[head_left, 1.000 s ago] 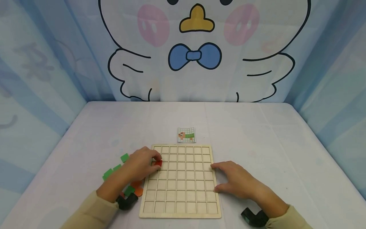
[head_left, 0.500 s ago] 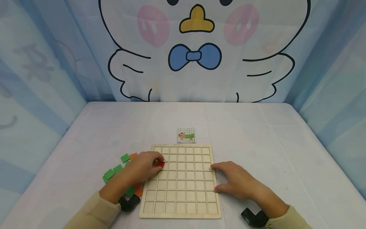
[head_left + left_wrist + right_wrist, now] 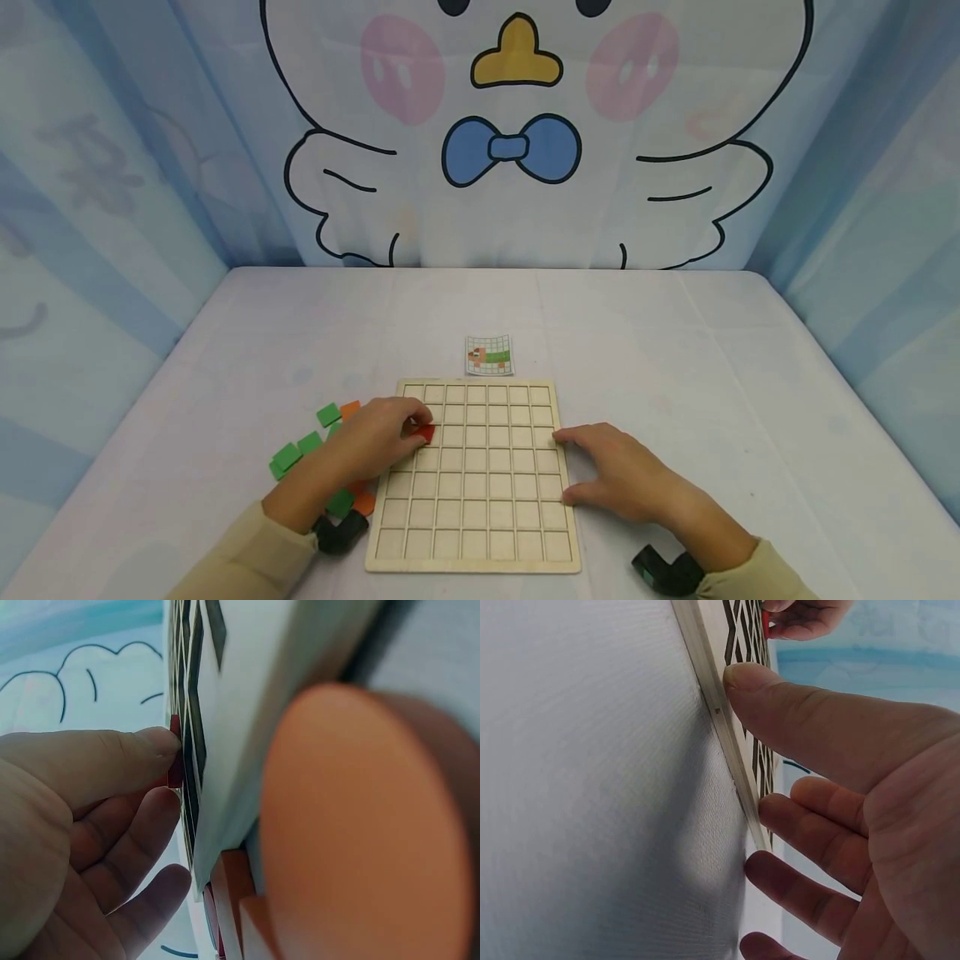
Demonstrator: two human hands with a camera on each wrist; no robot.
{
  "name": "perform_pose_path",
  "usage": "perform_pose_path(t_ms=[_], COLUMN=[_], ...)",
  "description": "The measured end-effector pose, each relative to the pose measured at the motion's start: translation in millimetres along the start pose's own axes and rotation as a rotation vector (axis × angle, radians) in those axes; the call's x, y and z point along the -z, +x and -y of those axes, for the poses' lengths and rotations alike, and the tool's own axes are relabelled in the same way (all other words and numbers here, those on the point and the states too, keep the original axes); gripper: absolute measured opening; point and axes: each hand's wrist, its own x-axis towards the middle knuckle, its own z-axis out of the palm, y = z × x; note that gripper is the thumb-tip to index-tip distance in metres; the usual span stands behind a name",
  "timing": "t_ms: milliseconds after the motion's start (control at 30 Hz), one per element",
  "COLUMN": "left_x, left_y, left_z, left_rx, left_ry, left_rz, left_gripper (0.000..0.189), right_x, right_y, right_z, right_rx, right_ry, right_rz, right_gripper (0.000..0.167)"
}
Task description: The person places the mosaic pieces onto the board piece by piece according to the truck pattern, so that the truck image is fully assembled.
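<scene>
My left hand [image 3: 372,435] pinches a small red tile [image 3: 427,433] between thumb and fingers, over the upper left cells of a wooden grid board [image 3: 476,508]. In the left wrist view the red tile [image 3: 175,769] stands right at the board's gridded face, its far side partly hidden by the fingertips. My right hand [image 3: 622,471] touches the board's right edge with thumb and fingers spread. From the right wrist view, that thumb lies on the wooden rim [image 3: 714,697] and the other fingers line up along the side.
Green square tiles [image 3: 308,442] and orange pieces [image 3: 364,502] lie left of the board, partly under the left forearm. A small card [image 3: 489,356] with a printed grid picture lies just beyond the board. Behind the table hangs a patterned curtain [image 3: 510,225].
My left hand has shifted slightly right and toward me with the red tile, uncovering an orange piece behind it. My right hand has stayed at the board's edge.
</scene>
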Motion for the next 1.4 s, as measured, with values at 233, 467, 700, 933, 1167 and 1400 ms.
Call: perform_pose_path(t_ms=[233,467,700,933,1167,1400], left_x=[-1.1,-1.7,-2.6,-3.5,-4.1,-3.3], left_y=[1.4,1.8,1.5,2.1,2.7,2.6], left_z=[-1.6,-2.6,-2.9,-0.4,0.5,1.7], left_rx=[0.01,0.008,-0.003,-0.023,-0.021,-0.033], left_ry=[-0.011,-0.015,-0.008,-0.004,0.0,-0.005], left_rz=[0.01,0.012,0.0,0.002,0.02,0.029], left_gripper=[0.016,0.016,0.016,0.015,0.015,0.013], right_x=[0.1,0.4,0.0,0.2,0.2,0.0], right_y=[0.1,0.0,0.0,0.1,0.1,0.0], right_z=[0.9,1.8,1.3,1.2,0.5,0.1], right_rx=[-0.015,-0.016,-0.017,-0.013,-0.008,-0.004], right_ry=[0.005,-0.002,-0.003,-0.001,0.005,0.008], right_rz=[0.005,0.002,0.002,0.009,0.009,0.005], right_gripper=[0.066,0.066,0.066,0.067,0.066,0.065])
